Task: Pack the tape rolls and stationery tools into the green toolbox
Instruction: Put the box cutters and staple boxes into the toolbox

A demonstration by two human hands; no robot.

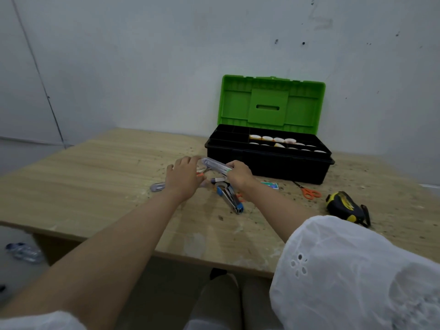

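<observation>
Here, both bare arms stretch forward over a scuffed wooden table [95, 167], meeting just in front of the green toolbox [271, 103]. The right hand [239, 175] is clenched around one end of a long translucent plastic tool [215, 165] (its exact type is too blurred to tell), knuckles up and wrist slightly bent. The left hand [183, 177] reaches in from the other side, palm down, its curled fingers closing on the tool's opposite end, so the tool hangs above the tabletop between the two hands.

The toolbox stands open against the wall, lid upright. Tape rolls [273, 139] sit in rows in the right-hand compartments of its black tray; the left-hand compartments look dark.

Beneath the hands lies a small clutter: a blue-and-silver stapler [231, 198] and a second translucent tool [157, 186] just left of the left wrist. Orange-handled scissors [309, 192] lie before the box's right end, with a yellow-and-black tape measure [345, 206] nearer the table's front edge. White eyelet sleeves [345, 270] frame the foreground.
</observation>
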